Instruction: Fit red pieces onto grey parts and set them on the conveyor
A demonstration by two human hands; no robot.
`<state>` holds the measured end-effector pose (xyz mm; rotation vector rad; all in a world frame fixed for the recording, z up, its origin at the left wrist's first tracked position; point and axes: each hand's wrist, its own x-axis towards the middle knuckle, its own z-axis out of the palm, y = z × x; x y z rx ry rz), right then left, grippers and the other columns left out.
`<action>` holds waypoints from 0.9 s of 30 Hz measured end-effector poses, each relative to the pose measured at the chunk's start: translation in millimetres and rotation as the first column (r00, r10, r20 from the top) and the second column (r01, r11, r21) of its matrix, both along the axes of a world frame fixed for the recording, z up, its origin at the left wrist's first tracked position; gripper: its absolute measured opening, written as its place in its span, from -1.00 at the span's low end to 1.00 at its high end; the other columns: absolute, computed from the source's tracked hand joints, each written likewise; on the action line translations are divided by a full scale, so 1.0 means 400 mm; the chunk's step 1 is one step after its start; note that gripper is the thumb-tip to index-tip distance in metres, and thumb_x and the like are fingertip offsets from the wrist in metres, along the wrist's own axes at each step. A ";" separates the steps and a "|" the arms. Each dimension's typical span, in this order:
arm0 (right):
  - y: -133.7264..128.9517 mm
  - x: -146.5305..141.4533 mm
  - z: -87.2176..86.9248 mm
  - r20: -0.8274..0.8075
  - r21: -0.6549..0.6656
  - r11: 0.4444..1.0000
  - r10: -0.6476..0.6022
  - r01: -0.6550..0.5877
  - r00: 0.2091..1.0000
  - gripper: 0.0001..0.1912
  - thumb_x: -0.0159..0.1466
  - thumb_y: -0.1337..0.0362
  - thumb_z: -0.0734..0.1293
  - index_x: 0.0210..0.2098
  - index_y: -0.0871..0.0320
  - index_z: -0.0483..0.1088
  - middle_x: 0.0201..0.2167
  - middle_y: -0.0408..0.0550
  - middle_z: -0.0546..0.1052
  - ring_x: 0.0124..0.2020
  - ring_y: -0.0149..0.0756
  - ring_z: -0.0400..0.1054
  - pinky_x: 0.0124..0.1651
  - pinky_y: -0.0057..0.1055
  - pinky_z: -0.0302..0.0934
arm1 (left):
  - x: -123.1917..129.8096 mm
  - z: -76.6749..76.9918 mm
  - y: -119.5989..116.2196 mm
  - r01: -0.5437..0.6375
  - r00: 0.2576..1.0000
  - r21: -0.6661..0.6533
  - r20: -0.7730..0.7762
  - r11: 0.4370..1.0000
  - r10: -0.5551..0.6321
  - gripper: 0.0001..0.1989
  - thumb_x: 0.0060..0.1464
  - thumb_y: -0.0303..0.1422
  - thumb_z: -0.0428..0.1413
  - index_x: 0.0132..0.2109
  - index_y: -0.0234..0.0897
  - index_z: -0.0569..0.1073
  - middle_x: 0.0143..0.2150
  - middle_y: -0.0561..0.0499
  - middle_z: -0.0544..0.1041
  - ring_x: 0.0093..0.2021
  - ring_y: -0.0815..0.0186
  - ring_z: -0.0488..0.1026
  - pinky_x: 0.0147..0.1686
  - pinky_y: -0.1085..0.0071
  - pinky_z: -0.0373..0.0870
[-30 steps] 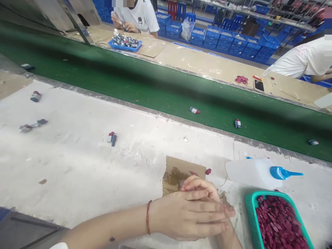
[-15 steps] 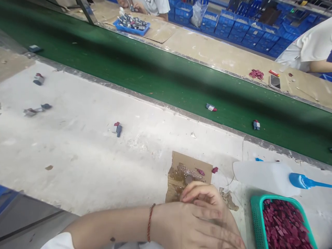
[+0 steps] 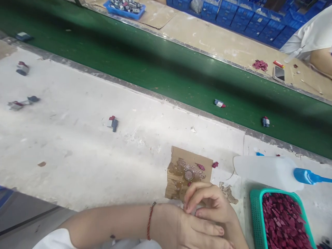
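My left hand (image 3: 192, 224), with a red cord bracelet at the wrist, crosses in front of my right hand (image 3: 211, 204) at the bottom centre. Its back faces me and its thumb is hidden. The fingers of my right hand curl inward, their tips meeting by the left hand's hidden side. Whatever small thing lies between the hands is covered. Just beyond them is a piece of cardboard (image 3: 172, 183) smeared with clear, wet glue. On it rest a round disc (image 3: 188, 175) and a small maroon piece (image 3: 200, 166); another maroon piece (image 3: 215, 164) lies beside its edge.
At right stand a green basket (image 3: 255, 214) of maroon pieces and a lying white bottle (image 3: 267, 171) with a blue nozzle. A grey-and-maroon assembly (image 3: 112, 123) sits on the white table. Beyond runs a green conveyor belt (image 3: 160, 79) carrying several assemblies; a co-worker's sleeve (image 3: 315, 34) shows across it.
My right fingers have shifted slightly and bent differently, uncovering more of the disc on the cardboard. Assemblies on the belt have moved right. The view has tilted down a little.
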<state>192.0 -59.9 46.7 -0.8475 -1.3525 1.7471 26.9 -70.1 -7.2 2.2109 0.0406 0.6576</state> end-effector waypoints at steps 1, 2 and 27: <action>0.004 0.001 -0.002 0.003 0.015 0.999 0.036 -0.036 0.999 -0.86 0.25 0.20 0.41 -0.23 0.02 0.62 -0.30 -0.06 0.60 -0.30 -0.28 0.51 -0.23 -0.40 0.42 | 0.004 -0.008 -0.005 0.040 0.999 -0.027 0.017 0.999 -0.040 -0.70 0.19 -0.14 -0.01 -0.07 0.17 0.61 0.00 0.16 0.61 -0.06 0.22 0.58 -0.12 0.41 0.60; 0.007 0.001 -0.004 0.003 0.024 0.997 0.069 -0.069 0.998 -0.84 0.26 0.20 0.40 -0.21 0.03 0.61 -0.29 -0.05 0.59 -0.28 -0.28 0.51 -0.22 -0.40 0.42 | 0.008 -0.016 -0.011 0.066 0.997 -0.045 0.034 0.997 -0.065 -0.69 0.19 -0.14 -0.02 -0.08 0.16 0.61 0.00 0.16 0.61 -0.04 0.22 0.58 -0.11 0.40 0.60; 0.006 -0.016 -0.030 0.021 -0.040 0.990 -0.135 0.136 0.991 -0.79 0.23 0.14 0.42 -0.42 0.14 0.55 -0.43 -0.02 0.58 -0.42 -0.30 0.48 -0.32 -0.37 0.41 | 0.016 0.095 0.054 -0.152 0.902 -0.120 0.390 0.981 0.187 -0.21 0.32 -0.15 -0.59 -0.12 -0.11 0.57 -0.08 0.09 0.63 -0.10 0.46 0.58 -0.25 0.63 0.51</action>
